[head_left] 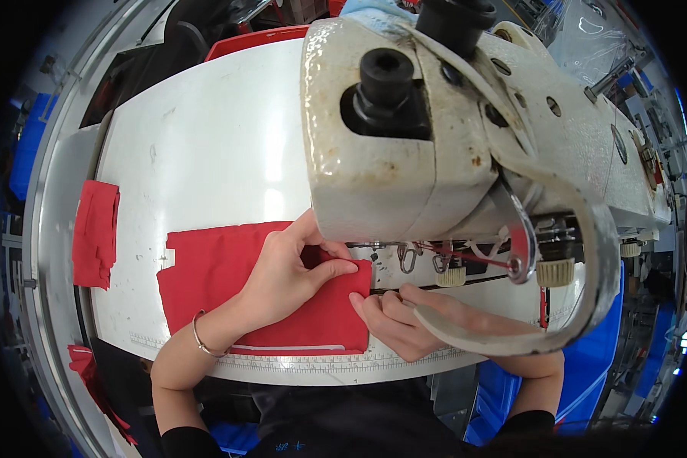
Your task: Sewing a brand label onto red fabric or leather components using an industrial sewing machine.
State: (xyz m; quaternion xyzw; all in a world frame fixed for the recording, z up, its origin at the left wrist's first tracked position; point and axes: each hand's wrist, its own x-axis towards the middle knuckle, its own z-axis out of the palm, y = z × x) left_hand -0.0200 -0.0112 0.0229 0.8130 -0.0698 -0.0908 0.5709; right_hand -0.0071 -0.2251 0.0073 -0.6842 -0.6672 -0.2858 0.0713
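Observation:
A red fabric piece (305, 328) lies flat on the white sewing table, its right end beside the needle area of a sewing machine (389, 175). My left hand (282, 275) rests over the fabric, thumb and forefinger pinching it near its upper right corner. Just right of the fabric, my right hand (404, 317) has curled fingers, with a fingertip on the fabric's right edge. The machine head hides part of the left fingertips and the needle. A white strip shows along the fabric's lower edge.
A folded red fabric stack (95, 233) lies at the table's left edge, with more red fabric (95, 385) below it. A ruler scale (282, 365) runs along the near edge. The machine's curved white guard (588, 282) arches over my right forearm. Blue bins (588, 366) stand at right.

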